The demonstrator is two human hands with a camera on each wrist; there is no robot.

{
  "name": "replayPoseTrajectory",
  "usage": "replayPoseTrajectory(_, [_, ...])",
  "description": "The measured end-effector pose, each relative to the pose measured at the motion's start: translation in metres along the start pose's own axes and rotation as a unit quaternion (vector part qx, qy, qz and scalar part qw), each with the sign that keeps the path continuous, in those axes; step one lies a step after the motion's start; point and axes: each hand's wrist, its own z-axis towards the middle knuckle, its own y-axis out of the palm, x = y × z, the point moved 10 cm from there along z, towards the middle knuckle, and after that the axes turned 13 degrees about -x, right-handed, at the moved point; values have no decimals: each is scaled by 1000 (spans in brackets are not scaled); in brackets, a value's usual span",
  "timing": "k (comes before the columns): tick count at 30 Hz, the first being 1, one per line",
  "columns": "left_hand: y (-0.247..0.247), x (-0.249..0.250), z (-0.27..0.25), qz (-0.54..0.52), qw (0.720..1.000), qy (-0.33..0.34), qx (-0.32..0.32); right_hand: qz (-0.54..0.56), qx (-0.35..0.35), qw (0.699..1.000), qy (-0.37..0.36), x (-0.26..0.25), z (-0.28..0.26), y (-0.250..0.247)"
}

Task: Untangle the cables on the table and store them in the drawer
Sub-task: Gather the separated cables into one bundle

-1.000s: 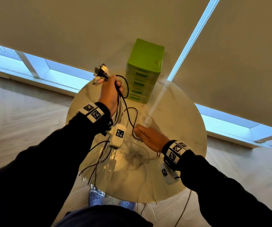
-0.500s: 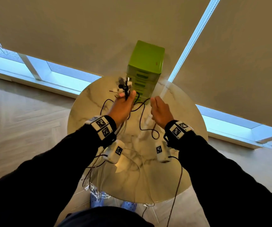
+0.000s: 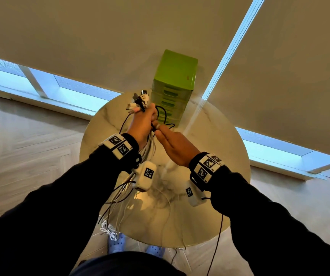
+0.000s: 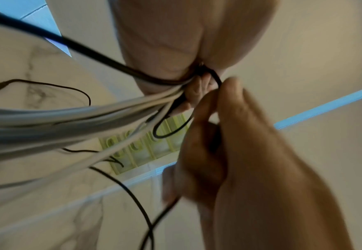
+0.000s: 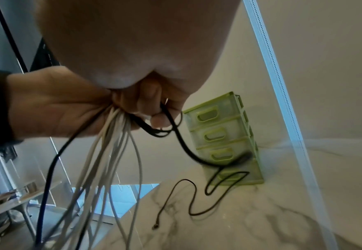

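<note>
My left hand (image 3: 147, 119) is raised over the table, gripping a bundle of white and black cables (image 5: 116, 152). Their plugs (image 3: 140, 100) stick up above the fist, and the strands hang down past the table's near edge. My right hand (image 3: 158, 128) is against the left fist; its thumb and forefinger pinch a thin black cable (image 4: 217, 79) coming out of the bundle. That black cable (image 5: 186, 148) trails down onto the marble, where its loose end (image 5: 155, 226) lies. The green drawer unit (image 3: 175, 84) stands just behind both hands, with all its drawers closed.
The round marble table (image 3: 216, 152) carries the drawer unit at its far edge, against beige blinds. A blind's pull cord (image 5: 282, 101) hangs to the right of the unit. Cable ends dangle to the floor near my shoes (image 3: 116, 242).
My right hand has lifted off the table and moved left to the left fist, taking hold of the black cable. The left hand, still holding the bundle, has drifted right toward the drawer unit.
</note>
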Motion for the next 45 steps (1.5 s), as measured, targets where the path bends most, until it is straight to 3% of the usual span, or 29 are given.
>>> replayPoseTrajectory(4, [-26,31,4,-6,997,51,62,21,-83,994,65,46,-28,22])
replayPoseTrajectory(7, [-45,46,7,-25,993,81,81,-32,-156,971,176,91,-57,36])
replayPoseTrajectory(11, [-63,59,6,-12,990,94,109,-7,-143,965,220,123,-76,31])
replayPoseTrajectory(16, [-47,60,-10,98,983,85,129,-47,-106,944,308,157,-68,4])
replayPoseTrajectory(21, [5,22,-11,247,968,33,17,-28,11,965,261,111,-21,-45])
replayPoseTrajectory(26, [4,-6,-7,209,977,-34,28,14,67,985,158,39,9,-53])
replayPoseTrajectory(32, [1,4,-5,179,984,10,1,55,17,995,86,9,16,-38])
replayPoseTrajectory(36, [0,-1,0,180,984,0,0,44,-30,998,46,5,23,-26])
replayPoseTrajectory(41, [-26,18,0,158,983,0,95,65,-48,995,64,29,5,-20])
replayPoseTrajectory(45, [-53,42,6,167,976,11,142,62,-100,981,155,74,-23,0])
